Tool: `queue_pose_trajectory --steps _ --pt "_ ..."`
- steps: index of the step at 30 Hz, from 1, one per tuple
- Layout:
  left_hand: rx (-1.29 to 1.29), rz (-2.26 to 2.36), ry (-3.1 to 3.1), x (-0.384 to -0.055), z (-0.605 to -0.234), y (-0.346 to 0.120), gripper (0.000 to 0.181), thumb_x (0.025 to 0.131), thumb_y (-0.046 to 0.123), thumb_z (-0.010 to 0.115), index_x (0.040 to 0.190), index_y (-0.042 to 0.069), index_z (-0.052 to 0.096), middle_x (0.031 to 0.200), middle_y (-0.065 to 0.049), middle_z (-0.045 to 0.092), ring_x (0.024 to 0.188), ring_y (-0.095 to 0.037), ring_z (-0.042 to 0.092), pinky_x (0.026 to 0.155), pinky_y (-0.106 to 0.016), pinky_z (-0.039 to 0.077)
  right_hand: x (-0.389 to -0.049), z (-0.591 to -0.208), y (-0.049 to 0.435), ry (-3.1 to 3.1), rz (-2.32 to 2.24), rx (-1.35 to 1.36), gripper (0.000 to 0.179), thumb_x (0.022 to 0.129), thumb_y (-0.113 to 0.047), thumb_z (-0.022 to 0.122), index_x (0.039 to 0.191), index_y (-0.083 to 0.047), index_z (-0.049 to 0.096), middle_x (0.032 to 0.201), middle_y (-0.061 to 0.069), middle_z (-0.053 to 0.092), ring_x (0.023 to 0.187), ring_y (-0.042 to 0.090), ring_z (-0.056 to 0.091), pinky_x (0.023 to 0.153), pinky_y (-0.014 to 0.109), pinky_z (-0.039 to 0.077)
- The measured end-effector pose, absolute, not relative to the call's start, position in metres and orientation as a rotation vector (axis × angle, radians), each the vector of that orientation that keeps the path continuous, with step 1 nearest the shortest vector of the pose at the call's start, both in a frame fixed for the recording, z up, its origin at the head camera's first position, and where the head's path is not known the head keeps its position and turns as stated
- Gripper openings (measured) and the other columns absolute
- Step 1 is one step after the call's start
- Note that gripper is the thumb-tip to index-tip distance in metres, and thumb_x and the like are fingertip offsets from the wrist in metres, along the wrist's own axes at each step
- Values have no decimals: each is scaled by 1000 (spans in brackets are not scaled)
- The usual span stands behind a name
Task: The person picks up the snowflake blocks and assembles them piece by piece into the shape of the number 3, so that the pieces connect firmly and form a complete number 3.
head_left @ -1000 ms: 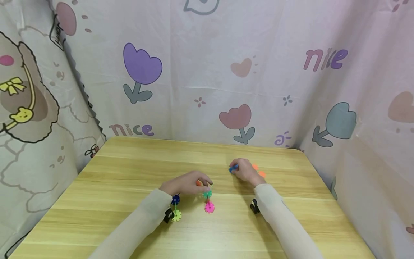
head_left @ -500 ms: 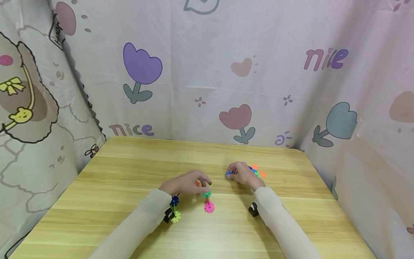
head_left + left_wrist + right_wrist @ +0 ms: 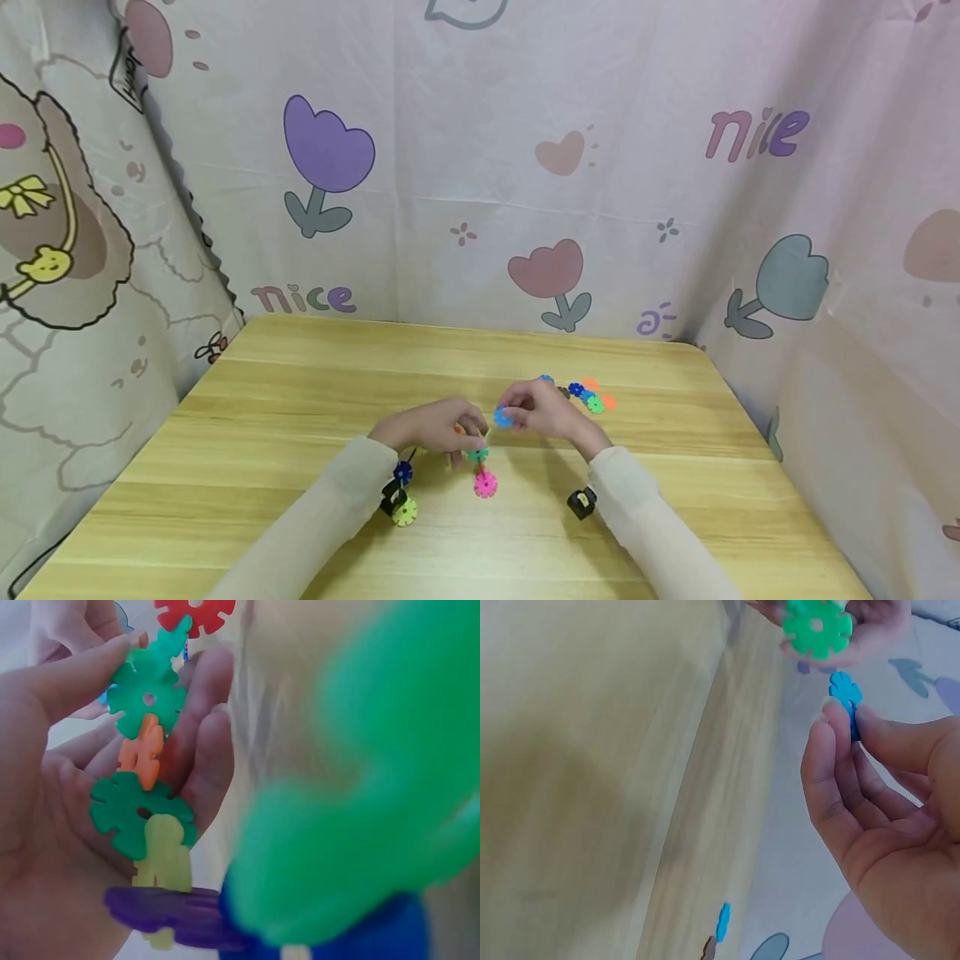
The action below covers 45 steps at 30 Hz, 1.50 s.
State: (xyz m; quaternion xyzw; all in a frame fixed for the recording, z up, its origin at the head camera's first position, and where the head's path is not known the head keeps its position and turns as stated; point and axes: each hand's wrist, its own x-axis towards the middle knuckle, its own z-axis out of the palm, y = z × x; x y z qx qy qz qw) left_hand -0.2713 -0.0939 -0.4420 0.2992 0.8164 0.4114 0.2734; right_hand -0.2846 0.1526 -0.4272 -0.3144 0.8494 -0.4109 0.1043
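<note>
A chain of interlocking snowflake discs runs through my left hand (image 3: 438,427), which grips it between thumb and fingers. In the left wrist view a green disc (image 3: 135,699), an orange disc (image 3: 135,756), a dark green disc (image 3: 112,806) and a purple disc (image 3: 142,909) lie along the palm. A pink disc (image 3: 485,484) hangs at one end in the head view, a yellow disc (image 3: 406,512) at the other. My right hand (image 3: 551,410) pinches a blue snowflake disc (image 3: 844,688) by its edge, just to the right of the chain and apart from it.
Loose discs lie on the wooden table (image 3: 337,358) behind my right hand, among them a dark blue disc (image 3: 576,389), a green disc (image 3: 595,405) and an orange disc (image 3: 609,403). A patterned curtain (image 3: 450,150) hangs behind the table.
My right hand has moved left and nearer from the loose discs, bringing the blue snowflake disc towards the chain. My left hand stays nearly in place, still gripping the chain.
</note>
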Motion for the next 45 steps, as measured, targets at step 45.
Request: queue_pose_trajectory --steps 45 --pt "956 943 2371 -273 -439 -83 15 101 19 68 92 12 77 93 4 75 81 -9 65 74 -26 55 -262 -432 136 2608 -1338 -942 9 94 5 69 94 3 78 82 15 76 59 22 69 55 24 59"
